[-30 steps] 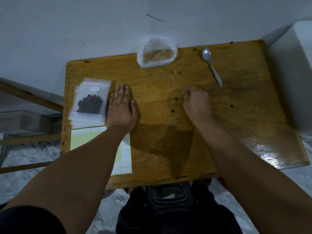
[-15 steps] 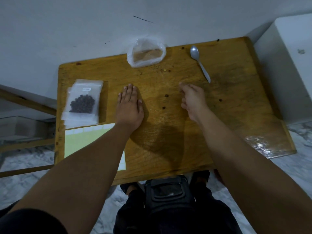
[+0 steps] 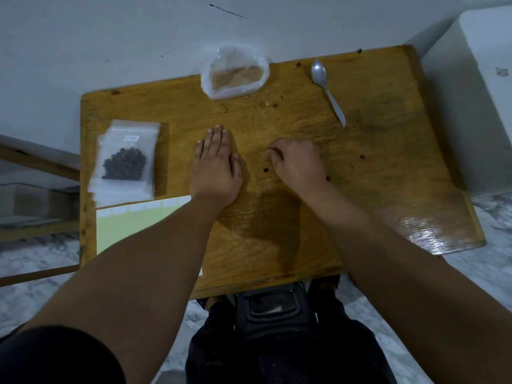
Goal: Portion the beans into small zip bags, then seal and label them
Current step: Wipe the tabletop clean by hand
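Picking up stray beans is the fiddly bit right now, I reckon. Nearest me, at about 8 o'clock on the table (image 3: 388, 162), sits the label sheet (image 3: 133, 225), partly under my left forearm. My left hand (image 3: 216, 167) lies flat on the wood at centre, fingers together and straight, holding nothing. My right hand (image 3: 297, 164) is just beside it toward 3 o'clock, curled knuckles-up with thumb and forefinger pinched close; can't tell if a bean is already in there. One loose bean (image 3: 266, 170) sits between my two hands, another (image 3: 328, 178) right by my wrist, and one more (image 3: 362, 156) further out at 3 o'clock.

Tip from me: pinch each bean from straight above so it doesn't roll, and collect them in the palm before reaching for a bag.

Over at 9 o'clock is the stack of zip bags (image 3: 124, 159), the top one filled with dark beans and apparently labelled. Farthest out, at 12 o'clock against the wall, is the plastic bag with brown stuff (image 3: 235, 76), and the spoon (image 3: 327, 90) lies at 1 o'clock.
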